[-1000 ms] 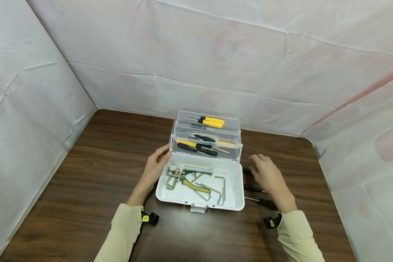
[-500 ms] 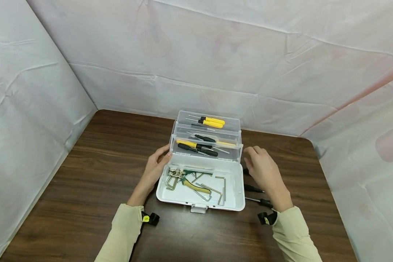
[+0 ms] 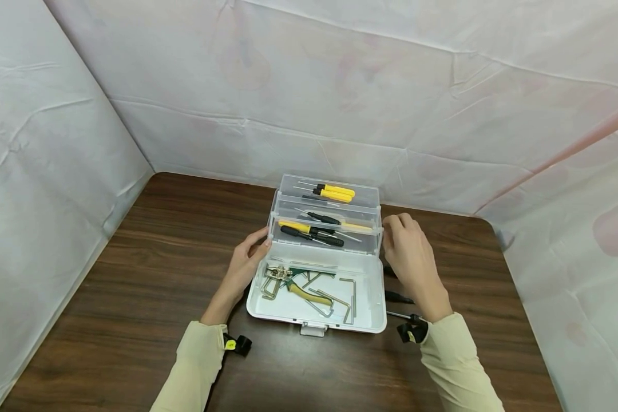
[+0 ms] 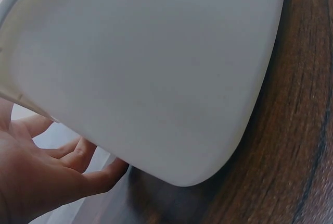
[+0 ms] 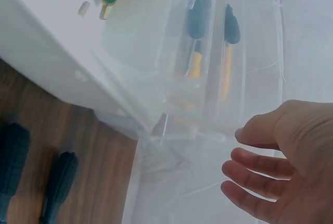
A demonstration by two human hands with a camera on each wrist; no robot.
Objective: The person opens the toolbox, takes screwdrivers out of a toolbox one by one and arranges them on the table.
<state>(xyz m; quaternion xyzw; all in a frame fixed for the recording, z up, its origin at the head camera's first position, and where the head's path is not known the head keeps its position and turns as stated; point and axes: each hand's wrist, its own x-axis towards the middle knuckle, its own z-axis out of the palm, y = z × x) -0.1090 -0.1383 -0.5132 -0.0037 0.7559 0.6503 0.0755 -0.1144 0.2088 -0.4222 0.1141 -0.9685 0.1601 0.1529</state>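
Observation:
A white toolbox [image 3: 316, 327] lies open, its clear stepped trays [image 3: 328, 201] raised at the back. My left hand [image 3: 241, 264] rests at the box's left rear corner; in the left wrist view its fingers [image 4: 78, 156] lie loosely bent along the box's back edge. Beside the right end of the trays is my right hand [image 3: 411, 252], its fingers apart and holding nothing; whether it touches them I cannot tell. Pliers [image 3: 309, 294] with green and yellow handles and several hex keys [image 3: 347, 280] lie in the box. Yellow screwdrivers [image 3: 336, 195] and black screwdrivers [image 3: 325, 218] fill the trays.
Loose black-handled screwdrivers [image 3: 399, 297] lie on the wooden table [image 3: 175, 240] along the box's right side, partly under the right arm. A metal latch [image 3: 313, 330] juts from the box's front. Pale cloth walls [image 3: 309, 114] stand close behind the table.
My right hand has moved left and away from me, from over the loose screwdrivers to the right end of the trays. The left hand and the toolbox stay put.

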